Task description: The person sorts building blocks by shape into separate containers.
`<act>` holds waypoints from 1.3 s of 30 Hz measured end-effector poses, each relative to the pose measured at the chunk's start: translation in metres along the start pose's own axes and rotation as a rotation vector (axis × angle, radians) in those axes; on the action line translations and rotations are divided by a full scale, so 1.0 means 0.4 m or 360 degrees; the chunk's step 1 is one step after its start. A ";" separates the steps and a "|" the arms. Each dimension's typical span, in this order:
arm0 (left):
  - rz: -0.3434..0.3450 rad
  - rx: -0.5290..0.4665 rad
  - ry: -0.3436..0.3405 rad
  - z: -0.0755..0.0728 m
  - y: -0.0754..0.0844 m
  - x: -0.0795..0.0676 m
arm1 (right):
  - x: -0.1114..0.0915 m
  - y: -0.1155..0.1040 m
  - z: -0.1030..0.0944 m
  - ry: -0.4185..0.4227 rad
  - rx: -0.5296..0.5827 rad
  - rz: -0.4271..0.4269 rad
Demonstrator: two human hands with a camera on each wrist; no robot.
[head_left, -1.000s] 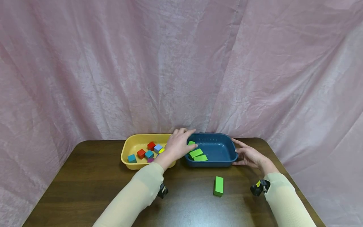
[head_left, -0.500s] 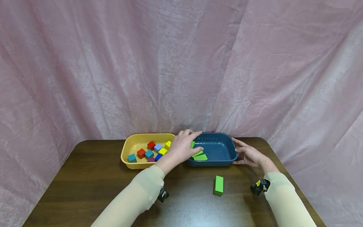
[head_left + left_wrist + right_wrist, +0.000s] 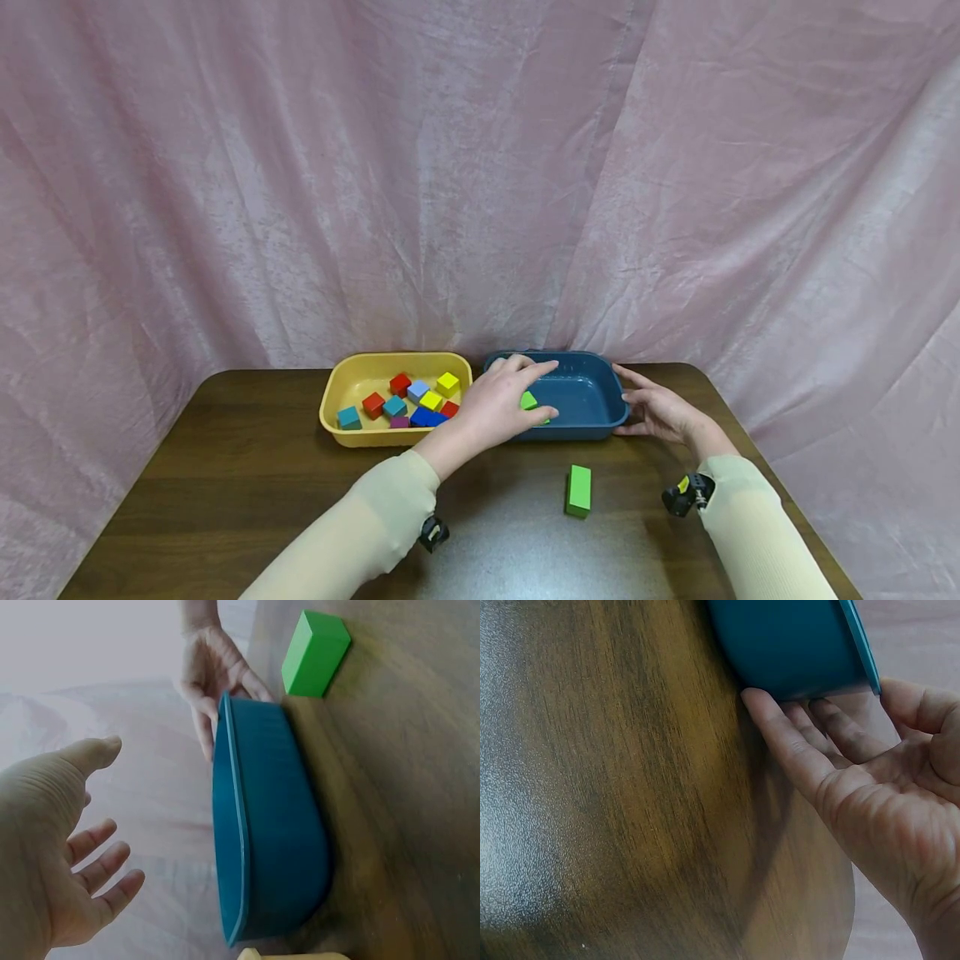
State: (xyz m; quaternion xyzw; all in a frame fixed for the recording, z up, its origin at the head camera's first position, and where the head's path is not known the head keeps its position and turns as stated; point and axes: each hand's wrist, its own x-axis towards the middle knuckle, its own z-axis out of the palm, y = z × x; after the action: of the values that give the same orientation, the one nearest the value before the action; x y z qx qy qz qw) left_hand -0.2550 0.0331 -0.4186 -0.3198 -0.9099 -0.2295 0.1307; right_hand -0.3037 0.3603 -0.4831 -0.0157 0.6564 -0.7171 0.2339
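Observation:
My left hand (image 3: 501, 400) is held above the left part of the blue tray (image 3: 577, 404), thumb and fingers spread apart with nothing between them. In the left wrist view, that hand (image 3: 71, 847) stands clear of the tray's rim (image 3: 241, 817). My right hand (image 3: 663, 414) touches the tray's right end with its fingertips; the right wrist view shows its fingers (image 3: 795, 754) extended along the outer wall. Inside the tray, a bit of green block (image 3: 528, 401) shows past my left hand, which hides the rest. Another green block (image 3: 578, 492) lies on the table in front.
A yellow tray (image 3: 341, 392) stands left of the blue one, holding several cubes in red, yellow, blue, teal and purple. Both trays sit near the back edge of the brown wooden table (image 3: 247, 467). Behind it hangs a pink curtain (image 3: 480, 183).
My left hand has moved rightward and slightly nearer, from between the trays to over the blue one, uncovering more cubes in the yellow tray. My right hand has stayed in place.

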 end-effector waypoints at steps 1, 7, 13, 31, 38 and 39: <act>0.0016 -0.0009 -0.0006 0.002 0.003 -0.002 | 0.001 0.001 0.000 0.0004 0.0001 0.0000; 0.0106 -0.0053 -0.0105 0.009 0.022 -0.019 | 0.003 0.002 -0.002 -0.0002 0.0001 0.0005; 0.0158 -0.0065 -0.0184 0.015 0.037 -0.030 | 0.003 0.001 -0.003 -0.0021 -0.0009 -0.0001; 0.0236 -0.0101 -0.0331 0.056 0.051 -0.054 | 0.001 -0.002 0.001 0.0003 -0.0012 0.0011; 0.0252 -0.0099 -0.0397 0.086 0.056 -0.071 | 0.000 -0.002 0.000 -0.0005 -0.0024 0.0009; 0.0254 -0.0094 -0.0406 0.091 0.056 -0.074 | 0.001 -0.002 0.000 -0.0002 -0.0026 0.0007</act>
State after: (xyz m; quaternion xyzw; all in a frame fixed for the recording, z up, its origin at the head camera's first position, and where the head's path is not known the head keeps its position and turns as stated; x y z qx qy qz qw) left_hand -0.2215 0.0514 -0.4538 -0.4213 -0.8837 -0.2027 0.0224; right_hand -0.3042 0.3601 -0.4824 -0.0165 0.6620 -0.7112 0.2359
